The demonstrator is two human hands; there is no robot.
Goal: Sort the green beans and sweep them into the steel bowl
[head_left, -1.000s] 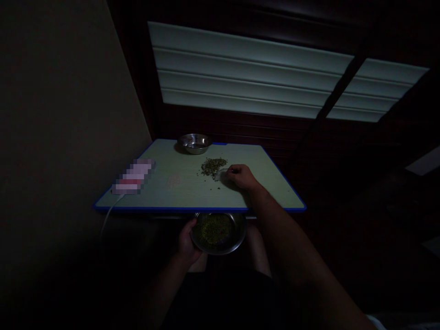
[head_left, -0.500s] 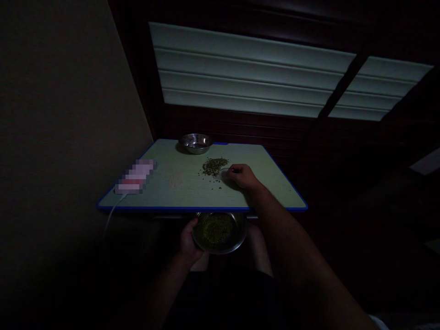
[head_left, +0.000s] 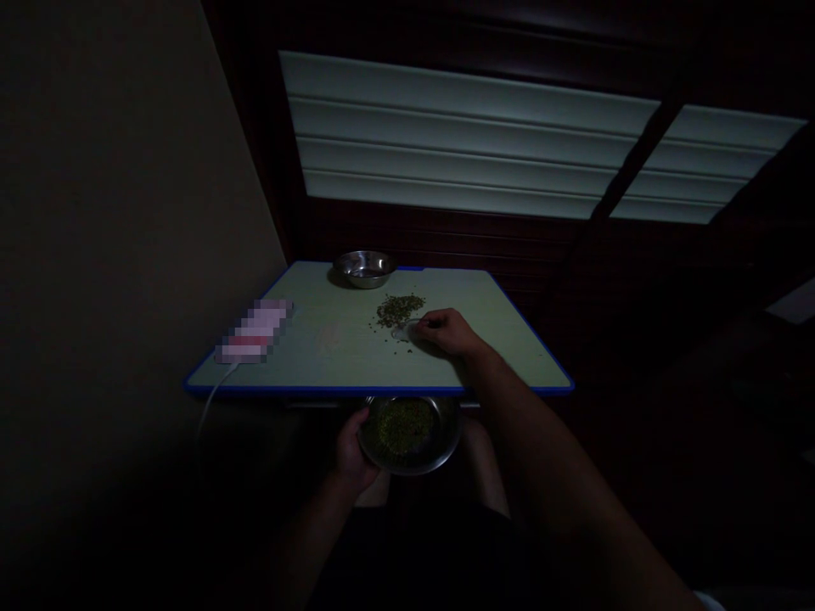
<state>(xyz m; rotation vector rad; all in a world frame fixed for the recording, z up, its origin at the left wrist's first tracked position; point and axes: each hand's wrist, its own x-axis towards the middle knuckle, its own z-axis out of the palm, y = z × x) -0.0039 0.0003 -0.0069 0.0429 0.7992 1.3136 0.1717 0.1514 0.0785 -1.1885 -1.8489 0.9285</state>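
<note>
Pile (head_left: 399, 309) of small greenish grains noted on the bench (head_left: 324, 369), near its middle, with stray grains on the near side. Right hand (head_left: 447, 331) is the closer of the two, directly over the bench; its grip is pinched together on a clear scoop (head_left: 403, 330). From this grip the pile lies to the left and slightly beyond. Scoop's long axis runs roughly crosswise, tip pointing left at the pile's near edge; whether it touches grains cannot be told in this light. Pile itself is longest on a slant, from near left to far right.

Left hand (head_left: 355, 450) is well apart from the pile, its grip clamped on the left rim of the near bowl (head_left: 428, 468), which is held past the bench's near edge and contains similar grains. Far bowl (head_left: 365, 270) stands upright beyond the pile, to its left.
</note>
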